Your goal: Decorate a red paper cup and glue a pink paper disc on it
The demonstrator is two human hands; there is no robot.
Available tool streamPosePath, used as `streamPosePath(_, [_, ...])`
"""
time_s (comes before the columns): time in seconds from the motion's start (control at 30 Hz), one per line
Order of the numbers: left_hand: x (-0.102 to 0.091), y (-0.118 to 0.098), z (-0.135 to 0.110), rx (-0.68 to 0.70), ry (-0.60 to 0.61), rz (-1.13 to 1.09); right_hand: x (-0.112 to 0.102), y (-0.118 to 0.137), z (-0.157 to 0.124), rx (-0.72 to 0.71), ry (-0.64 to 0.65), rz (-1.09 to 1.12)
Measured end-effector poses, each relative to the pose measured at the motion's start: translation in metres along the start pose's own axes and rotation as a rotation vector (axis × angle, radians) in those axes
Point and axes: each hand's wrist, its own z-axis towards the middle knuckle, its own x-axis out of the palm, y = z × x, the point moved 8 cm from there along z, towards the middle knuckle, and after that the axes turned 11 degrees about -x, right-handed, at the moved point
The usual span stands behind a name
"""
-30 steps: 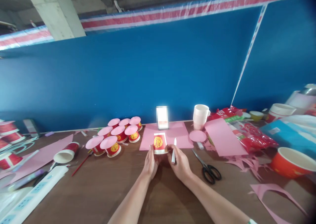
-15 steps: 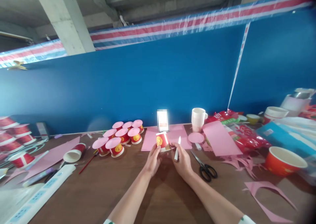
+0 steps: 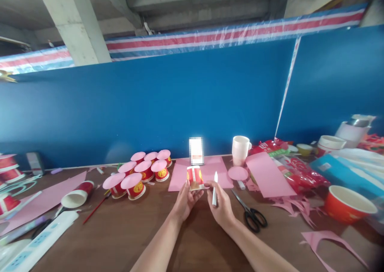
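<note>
My left hand (image 3: 185, 200) is closed on a small red paper cup (image 3: 194, 177) with a gold emblem, held upside down just above the wooden table (image 3: 126, 232). My right hand (image 3: 220, 204) touches the cup's rim with its fingertips and grips a white marker pen (image 3: 215, 188) pointing up. A pink paper sheet (image 3: 207, 168) lies right behind the cup. To the left stand several upturned red cups topped with pink paper discs (image 3: 139, 176).
Black scissors (image 3: 251, 214) lie right of my right hand. A pink disc (image 3: 238, 173), a stack of white cups (image 3: 240, 150), pink sheets and scraps, red bags and an orange bowl (image 3: 348, 203) fill the right. A white power strip (image 3: 39, 242) and a tipped cup (image 3: 77, 196) lie left.
The cup has been turned in my hands, so a white seam strip now faces me. The camera view has shifted slightly; both hands stay in the same spot.
</note>
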Motion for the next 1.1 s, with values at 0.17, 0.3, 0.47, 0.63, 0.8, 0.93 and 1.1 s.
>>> streamPosePath(0.17, [-0.012,-0.002,0.0,-0.016,-0.066,-0.12,0.003,-0.016,-0.004,0.098,-0.019,0.021])
streamPosePath(0.3, [-0.019,-0.002,0.001,-0.026,-0.127,-0.182,0.007,-0.028,-0.008,0.203,0.013,0.043])
streamPosePath(0.47, [-0.015,0.001,0.001,-0.053,-0.08,-0.166,0.013,-0.031,-0.012,0.226,0.075,0.01])
streamPosePath(0.63, [-0.009,0.001,-0.001,-0.072,-0.05,-0.169,0.019,-0.024,-0.013,0.2,0.131,0.025])
streamPosePath(0.8, [0.001,-0.002,-0.002,-0.064,0.02,-0.157,0.02,-0.012,-0.01,0.106,0.151,0.021])
streamPosePath(0.93, [0.001,0.0,0.0,-0.058,0.036,-0.146,0.018,-0.005,-0.008,0.056,0.153,-0.022])
streamPosePath(1.1, [0.002,-0.001,0.0,-0.045,0.07,-0.143,0.019,-0.001,-0.008,0.006,0.176,-0.044])
